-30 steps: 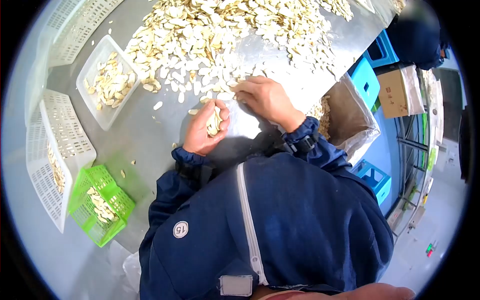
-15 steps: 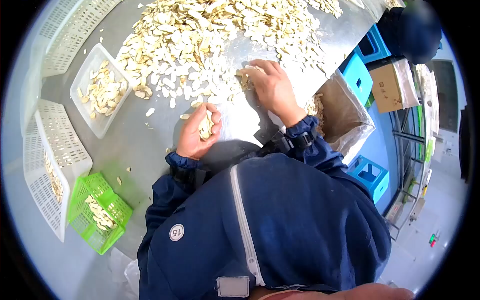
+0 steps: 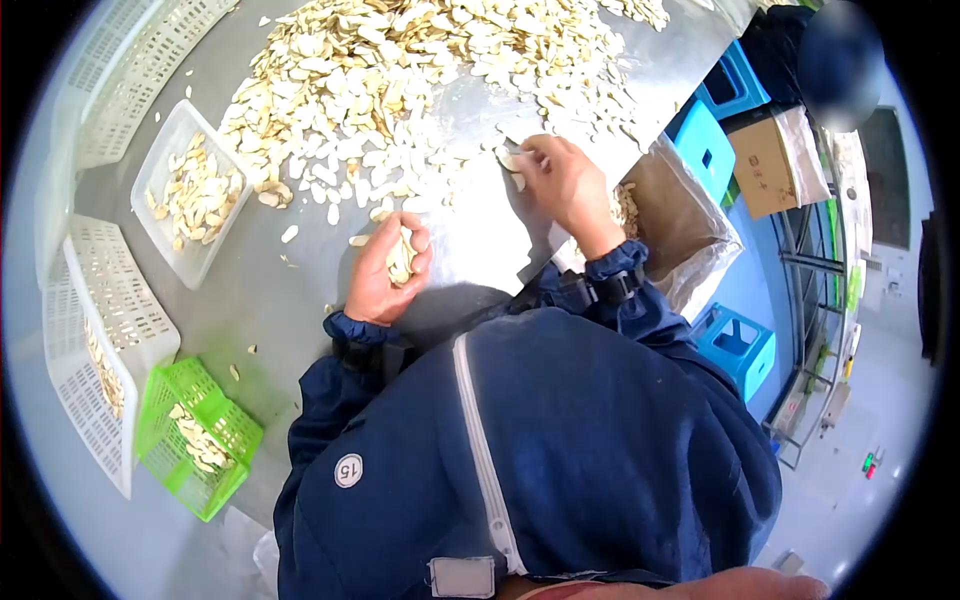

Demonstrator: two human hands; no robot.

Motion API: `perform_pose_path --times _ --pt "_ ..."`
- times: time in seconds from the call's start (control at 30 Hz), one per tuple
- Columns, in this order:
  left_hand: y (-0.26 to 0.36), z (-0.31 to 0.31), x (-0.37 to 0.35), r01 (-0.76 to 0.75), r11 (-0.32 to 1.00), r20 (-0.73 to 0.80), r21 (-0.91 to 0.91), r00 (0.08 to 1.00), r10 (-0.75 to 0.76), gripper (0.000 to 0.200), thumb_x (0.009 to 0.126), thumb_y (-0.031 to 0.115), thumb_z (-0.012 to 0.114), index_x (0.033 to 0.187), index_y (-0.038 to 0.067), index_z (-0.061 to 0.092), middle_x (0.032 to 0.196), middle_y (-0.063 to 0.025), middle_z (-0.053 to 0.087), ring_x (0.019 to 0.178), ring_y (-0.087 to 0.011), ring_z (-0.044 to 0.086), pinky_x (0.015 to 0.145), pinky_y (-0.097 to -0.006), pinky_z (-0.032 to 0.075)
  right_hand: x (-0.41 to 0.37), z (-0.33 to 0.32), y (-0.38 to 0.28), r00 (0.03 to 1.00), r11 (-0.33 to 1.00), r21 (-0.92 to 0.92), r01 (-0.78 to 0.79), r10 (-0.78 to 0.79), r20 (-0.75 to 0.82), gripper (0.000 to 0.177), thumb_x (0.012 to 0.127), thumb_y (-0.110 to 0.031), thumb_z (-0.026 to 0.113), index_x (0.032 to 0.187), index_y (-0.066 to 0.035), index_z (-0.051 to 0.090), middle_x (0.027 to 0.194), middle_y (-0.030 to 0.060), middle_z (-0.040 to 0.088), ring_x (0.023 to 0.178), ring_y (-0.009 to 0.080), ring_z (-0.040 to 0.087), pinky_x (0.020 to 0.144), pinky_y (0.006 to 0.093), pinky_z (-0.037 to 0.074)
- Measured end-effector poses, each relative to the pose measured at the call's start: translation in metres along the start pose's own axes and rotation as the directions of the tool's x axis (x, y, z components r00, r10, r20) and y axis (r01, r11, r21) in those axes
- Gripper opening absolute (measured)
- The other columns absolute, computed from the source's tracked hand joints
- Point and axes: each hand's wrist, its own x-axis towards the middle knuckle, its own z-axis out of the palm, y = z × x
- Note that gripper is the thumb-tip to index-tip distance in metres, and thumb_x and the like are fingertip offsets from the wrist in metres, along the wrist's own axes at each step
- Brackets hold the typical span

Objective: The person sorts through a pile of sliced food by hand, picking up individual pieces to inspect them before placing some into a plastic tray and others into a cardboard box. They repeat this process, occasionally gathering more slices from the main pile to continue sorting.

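Note:
Thin, pale, dried-looking slices (image 3: 340, 75) lie in a wide heap on the metal table (image 3: 300, 330). My left hand (image 3: 385, 275) is curled around several slices (image 3: 401, 260), palm turned inward, just in front of the heap's near edge. To its right, my right hand (image 3: 570, 190) is closed, with pale slices (image 3: 512, 160) at its thumb and fingertips, low over the table near its right edge. Part of its fingers is hidden behind the back of the hand.
At left stand a clear tub (image 3: 185, 265) with slices, white perforated baskets (image 3: 125, 285) and a green basket (image 3: 235, 430). A lined box (image 3: 680, 215) sits by the table's right edge. Blue stools (image 3: 738, 345), a cardboard carton (image 3: 765, 165) and another person (image 3: 785, 50) are beyond.
My right hand has moved right and slightly toward me, away from the heap, with slices at its fingertips. My left hand keeps its slices. The whole view has shifted slightly.

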Motion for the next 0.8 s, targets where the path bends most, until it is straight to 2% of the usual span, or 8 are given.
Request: perform_pose_path --times 0.07,0.33,0.43,0.53,0.57,0.67,0.7,0.8 --pt "0.0 0.0 0.001 -0.003 1.0 0.015 0.003 1.0 0.003 0.029 0.117 0.032 0.044 0.117 0.007 0.057 0.097 -0.0057 0.056 0.077 -0.012 0.053 0.047 -0.0212 0.042 -0.001 0.009 -0.006 0.993 0.991 -0.059 0.121 -0.121 0.01 0.024 0.095 -0.029 0.075 0.112 -0.012 0.075 0.093 0.0103 0.074 0.09 0.0339 0.072 0.079 0.0434 0.058" --pt "0.0 -0.002 0.0 -0.024 1.0 0.033 0.011 0.999 0.023 0.031 0.117 0.032 0.043 0.118 0.005 0.057 0.099 -0.0065 0.057 0.078 -0.0114 0.054 0.047 -0.0206 0.044 0.002 0.005 -0.009 0.997 0.999 -0.001 0.035 -0.034 0.068 0.024 0.096 -0.029 0.075 0.107 -0.008 0.078 0.094 0.0121 0.074 0.087 0.033 0.073 0.076 0.0417 0.058" --pt "-0.001 -0.01 0.0 -0.011 1.0 0.06 0.01 0.998 0.01 0.034 0.117 0.036 0.044 0.122 0.005 0.059 0.102 -0.0075 0.061 0.083 -0.014 0.059 0.051 -0.022 0.047 0.0 0.0 -0.025 0.985 0.981 0.178 -0.071 0.041 0.165 0.026 0.097 -0.03 0.076 0.106 -0.006 0.079 0.095 0.014 0.075 0.086 0.0284 0.074 0.076 0.0372 0.058" --pt "-0.003 -0.007 0.002 0.006 0.999 0.036 0.052 0.999 -0.008 0.037 0.115 0.041 0.048 0.126 0.008 0.061 0.108 -0.0087 0.066 0.09 -0.0171 0.066 0.056 -0.0241 0.048 -0.006 -0.004 -0.04 0.869 0.775 0.602 -0.193 -0.149 0.471 0.029 0.098 -0.027 0.078 0.114 -0.004 0.077 0.097 0.0151 0.075 0.086 0.021 0.071 0.078 0.0325 0.056" --pt "-0.001 0.007 0.001 -0.003 0.996 0.015 0.093 1.0 0.002 0.038 0.115 0.041 0.047 0.127 0.008 0.061 0.109 -0.0095 0.067 0.092 -0.0176 0.067 0.056 -0.024 0.049 -0.005 -0.005 -0.047 0.882 0.774 0.615 -0.151 -0.176 0.437 0.027 0.097 -0.025 0.076 0.116 -0.006 0.077 0.096 0.0137 0.075 0.087 0.0271 0.072 0.079 0.0359 0.056" --pt "-0.002 0.004 -0.002 -0.011 0.996 -0.006 0.086 1.0 0.011 0.038 0.116 0.041 0.046 0.126 0.007 0.061 0.108 -0.0101 0.067 0.091 -0.0178 0.067 0.056 -0.0236 0.049 0.011 0.016 -0.032 0.976 0.971 0.197 0.133 -0.163 0.144 0.023 0.095 -0.023 0.076 0.114 -0.01 0.078 0.095 0.0122 0.074 0.089 0.0333 0.07 0.08 0.0409 0.057" --pt "-0.002 -0.002 -0.001 -0.009 0.998 -0.002 0.063 1.0 0.009 0.038 0.116 0.041 0.045 0.125 0.007 0.061 0.107 -0.01 0.066 0.09 -0.0176 0.067 0.055 -0.0234 0.049 0.011 0.023 -0.021 0.956 0.956 -0.002 0.294 -0.294 0.003 0.018 0.093 -0.022 0.075 0.107 -0.012 0.078 0.095 0.0111 0.072 0.092 0.0361 0.068 0.083 0.0451 0.056" --pt "-0.002 -0.01 0.001 -0.009 1.0 0.069 0.022 0.998 0.007 0.035 0.116 0.039 0.045 0.12 0.008 0.061 0.104 -0.0089 0.065 0.086 -0.0171 0.065 0.055 -0.0242 0.049 0.009 0.016 -0.019 0.951 0.958 0.008 0.287 -0.286 0.118 0.015 0.092 -0.022 0.075 0.101 -0.01 0.077 0.096 0.0109 0.072 0.094 0.0342 0.068 0.085 0.0436 0.056"
